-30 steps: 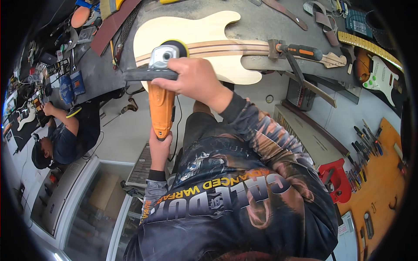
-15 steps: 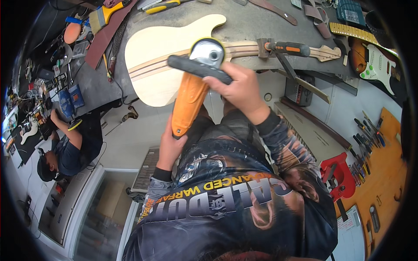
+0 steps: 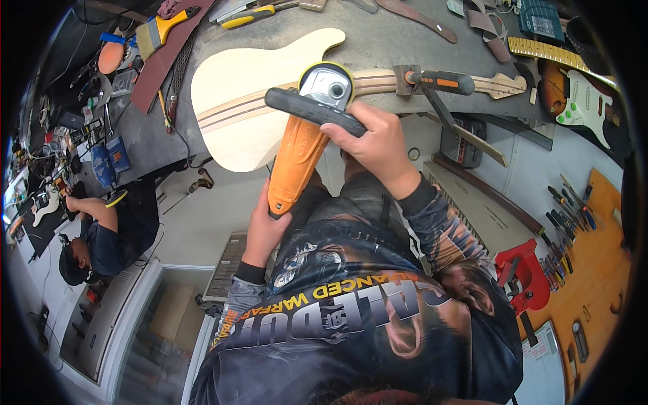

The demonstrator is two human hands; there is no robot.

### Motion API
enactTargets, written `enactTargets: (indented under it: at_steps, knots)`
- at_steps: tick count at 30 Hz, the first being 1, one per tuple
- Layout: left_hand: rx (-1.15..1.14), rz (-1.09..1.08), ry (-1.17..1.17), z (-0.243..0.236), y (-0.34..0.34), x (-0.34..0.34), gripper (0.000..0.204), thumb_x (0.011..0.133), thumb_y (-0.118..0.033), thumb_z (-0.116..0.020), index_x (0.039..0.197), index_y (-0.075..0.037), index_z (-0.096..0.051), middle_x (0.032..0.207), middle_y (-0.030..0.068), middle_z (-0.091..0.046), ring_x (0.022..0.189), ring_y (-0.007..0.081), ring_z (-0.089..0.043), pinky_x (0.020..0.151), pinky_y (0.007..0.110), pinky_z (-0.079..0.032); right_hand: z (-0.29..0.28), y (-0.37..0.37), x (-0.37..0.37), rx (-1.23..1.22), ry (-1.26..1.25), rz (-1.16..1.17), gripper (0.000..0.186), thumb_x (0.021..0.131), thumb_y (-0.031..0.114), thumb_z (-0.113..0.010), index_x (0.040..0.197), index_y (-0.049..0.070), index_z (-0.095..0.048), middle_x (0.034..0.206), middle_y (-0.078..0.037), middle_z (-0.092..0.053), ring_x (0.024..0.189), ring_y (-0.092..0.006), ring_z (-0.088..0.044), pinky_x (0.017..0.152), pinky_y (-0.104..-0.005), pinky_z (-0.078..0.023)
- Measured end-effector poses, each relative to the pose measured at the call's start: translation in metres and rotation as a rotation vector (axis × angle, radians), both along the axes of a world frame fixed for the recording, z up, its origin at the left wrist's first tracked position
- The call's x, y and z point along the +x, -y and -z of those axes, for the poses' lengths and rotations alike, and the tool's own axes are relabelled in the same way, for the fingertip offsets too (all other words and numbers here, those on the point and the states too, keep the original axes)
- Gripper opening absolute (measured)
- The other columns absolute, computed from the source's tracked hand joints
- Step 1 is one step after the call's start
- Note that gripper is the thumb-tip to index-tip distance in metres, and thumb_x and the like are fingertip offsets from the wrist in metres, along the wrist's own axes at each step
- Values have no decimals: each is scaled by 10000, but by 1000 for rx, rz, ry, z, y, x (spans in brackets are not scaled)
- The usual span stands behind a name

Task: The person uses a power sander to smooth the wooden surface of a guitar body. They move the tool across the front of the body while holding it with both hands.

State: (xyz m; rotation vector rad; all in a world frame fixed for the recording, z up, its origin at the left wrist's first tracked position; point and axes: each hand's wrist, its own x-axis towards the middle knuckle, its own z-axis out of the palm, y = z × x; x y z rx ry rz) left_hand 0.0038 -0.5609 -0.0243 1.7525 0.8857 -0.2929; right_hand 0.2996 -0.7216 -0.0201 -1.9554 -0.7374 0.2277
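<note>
An orange angle sander (image 3: 297,158) with a silver head and a yellow-edged round pad is held over the guitar body. My right hand (image 3: 379,145) is closed around its black front handle (image 3: 316,111). Lower down, my left hand (image 3: 265,226) wraps the rear end of the sander's orange body. Beneath the head lies a pale, unfinished wooden guitar (image 3: 239,77) with darker stripes along its middle. The sander hides part of its body, and whether the pad touches the wood I cannot tell. A clamp (image 3: 439,82) with an orange-and-black handle sits across the guitar's neck.
The grey workbench (image 3: 398,40) carries a wide brush (image 3: 158,32), a brown abrasive strip (image 3: 162,67) and cluttered tools at left. A sunburst guitar (image 3: 584,101) stands at right, above a tool rack (image 3: 570,206). Another person (image 3: 101,236) works at far left.
The sander and my right hand have shifted slightly to the right and down over the guitar. My grip looks the same. The other person's arm has moved at the left bench.
</note>
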Motion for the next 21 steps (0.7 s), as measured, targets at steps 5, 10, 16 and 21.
enactTargets:
  at_steps: [5, 10, 16, 21]
  knots:
    - [29, -54, 6, 1, -8, -14, 737, 979, 9, -724, 1678, 3, -491, 1463, 123, -720, 1353, 218, -686, 1171, 364, -511, -2, -29, -12, -27, 24, -46, 529, 928, 540, -915, 846, 67, -693, 764, -133, -704, 681, -357, -721, 616, -441, -562]
    - [-14, -119, 0, -4, -8, -7, 717, 976, 15, -716, 1662, -6, -507, 1438, 120, -727, 1331, 216, -693, 1157, 363, -516, -1, -31, -10, -9, 37, -64, 522, 929, 535, -914, 856, 63, -704, 773, -131, -708, 684, -361, -723, 612, -444, -560]
    - [-1, 50, -11, -8, 3, 5, 888, 924, -11, -747, 1742, 12, -403, 1594, 239, -675, 1509, 324, -643, 1234, 407, -491, -2, 8, -8, -28, -19, 2, 533, 922, 546, -919, 852, 62, -707, 761, -137, -701, 674, -359, -715, 606, -437, -554]
    - [-15, -28, -26, 1, -3, -16, 879, 923, 3, -743, 1738, 11, -414, 1554, 215, -697, 1478, 305, -659, 1215, 397, -497, 0, -14, -14, -64, 17, -31, 539, 920, 551, -919, 840, 64, -702, 745, -136, -695, 671, -357, -715, 606, -434, -555]
